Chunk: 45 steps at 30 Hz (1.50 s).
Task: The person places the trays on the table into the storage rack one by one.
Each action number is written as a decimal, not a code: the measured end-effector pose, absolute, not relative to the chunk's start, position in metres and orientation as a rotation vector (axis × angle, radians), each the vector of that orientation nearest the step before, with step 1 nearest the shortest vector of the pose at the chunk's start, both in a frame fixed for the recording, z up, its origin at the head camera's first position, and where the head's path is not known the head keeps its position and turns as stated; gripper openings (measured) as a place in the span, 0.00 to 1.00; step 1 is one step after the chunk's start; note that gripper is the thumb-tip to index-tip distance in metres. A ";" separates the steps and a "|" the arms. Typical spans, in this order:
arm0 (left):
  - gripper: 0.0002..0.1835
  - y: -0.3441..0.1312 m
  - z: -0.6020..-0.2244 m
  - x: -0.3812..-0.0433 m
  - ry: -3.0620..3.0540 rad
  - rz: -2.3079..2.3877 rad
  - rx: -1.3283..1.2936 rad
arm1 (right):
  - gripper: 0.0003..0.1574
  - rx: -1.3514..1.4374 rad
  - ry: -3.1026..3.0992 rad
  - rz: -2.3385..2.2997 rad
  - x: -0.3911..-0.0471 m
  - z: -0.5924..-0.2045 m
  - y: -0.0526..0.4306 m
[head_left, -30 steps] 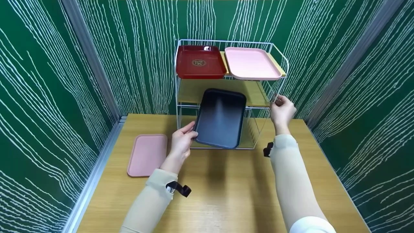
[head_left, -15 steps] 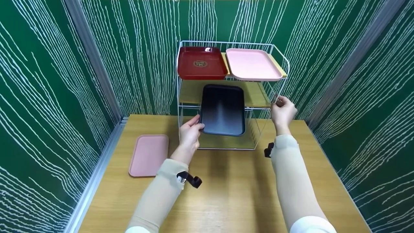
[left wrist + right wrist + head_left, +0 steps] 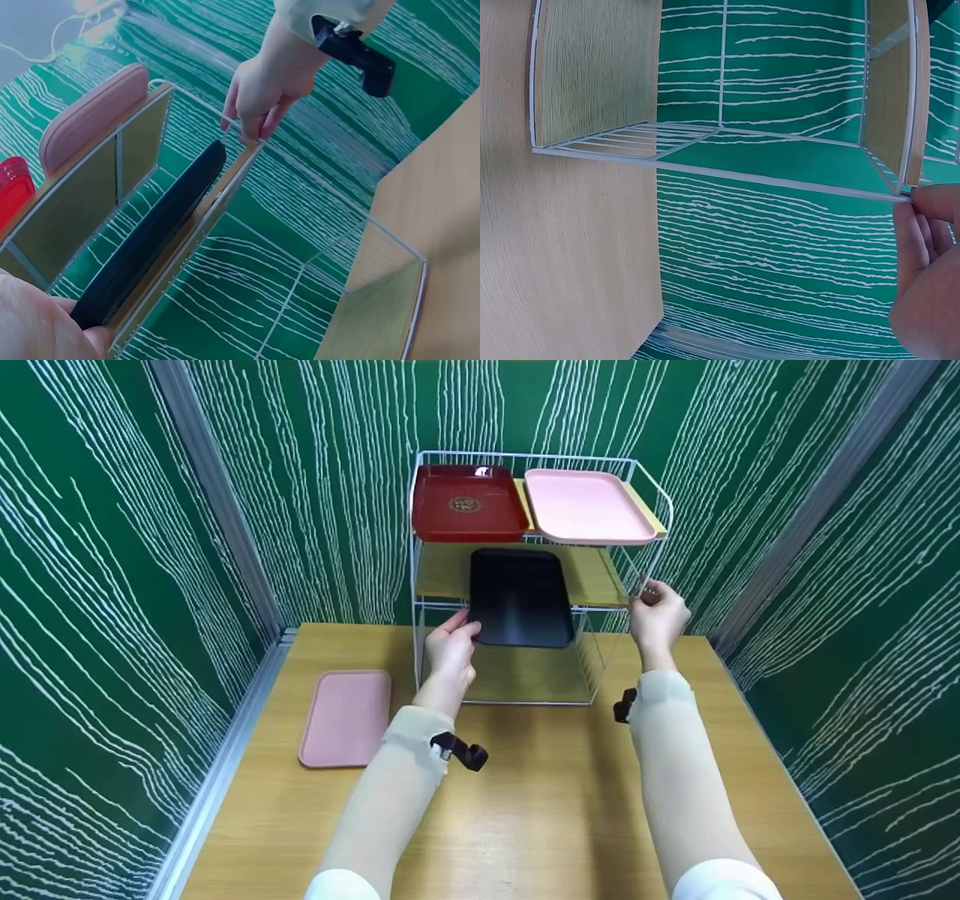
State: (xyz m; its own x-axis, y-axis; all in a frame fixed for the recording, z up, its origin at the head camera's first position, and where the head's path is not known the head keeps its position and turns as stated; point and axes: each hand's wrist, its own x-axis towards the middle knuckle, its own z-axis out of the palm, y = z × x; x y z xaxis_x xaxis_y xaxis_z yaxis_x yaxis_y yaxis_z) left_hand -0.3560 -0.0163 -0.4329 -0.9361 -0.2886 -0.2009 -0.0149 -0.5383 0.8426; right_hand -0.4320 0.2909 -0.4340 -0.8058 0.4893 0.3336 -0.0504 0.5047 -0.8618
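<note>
Left hand (image 3: 451, 651): I pinch the black tray (image 3: 519, 594) near its front left corner. Tray is at the middle shelf (image 3: 444, 574) of the wire rack (image 3: 415, 649), near edge jutting past the front; can't quite tell whether its underside touches. Right hand (image 3: 658, 616): I grip the rack's right front upright at that level. Top shelf: red tray (image 3: 469, 514), light pink tray (image 3: 589, 506). Dusty pink tray (image 3: 346, 718) lies on the table (image 3: 517, 825), left.
</note>
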 end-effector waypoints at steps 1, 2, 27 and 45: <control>0.25 -0.015 -0.432 -0.357 -1.409 -2.581 0.486 | 0.19 -0.362 -2.200 1.276 -0.432 -0.434 0.291; 0.24 -0.015 -0.431 -0.358 -1.402 -2.581 0.493 | 0.19 -0.363 -2.200 1.272 -0.432 -0.434 0.292; 0.41 -0.017 -0.452 -0.354 -1.602 -2.413 -0.007 | 0.22 -0.346 -2.182 1.311 -0.432 -0.437 0.292; 0.35 0.016 -0.467 -0.346 -1.869 -1.642 0.166 | 0.21 -0.341 -2.181 1.300 -0.432 -0.436 0.293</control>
State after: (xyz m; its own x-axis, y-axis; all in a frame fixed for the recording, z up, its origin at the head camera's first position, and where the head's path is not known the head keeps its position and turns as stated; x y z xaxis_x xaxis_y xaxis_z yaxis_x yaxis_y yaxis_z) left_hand -0.3461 0.0161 -0.4666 -0.7892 -0.4872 0.3740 0.3082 0.2125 0.9273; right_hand -0.4324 0.2930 -0.4362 -0.8040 0.4861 0.3424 -0.0701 0.4943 -0.8664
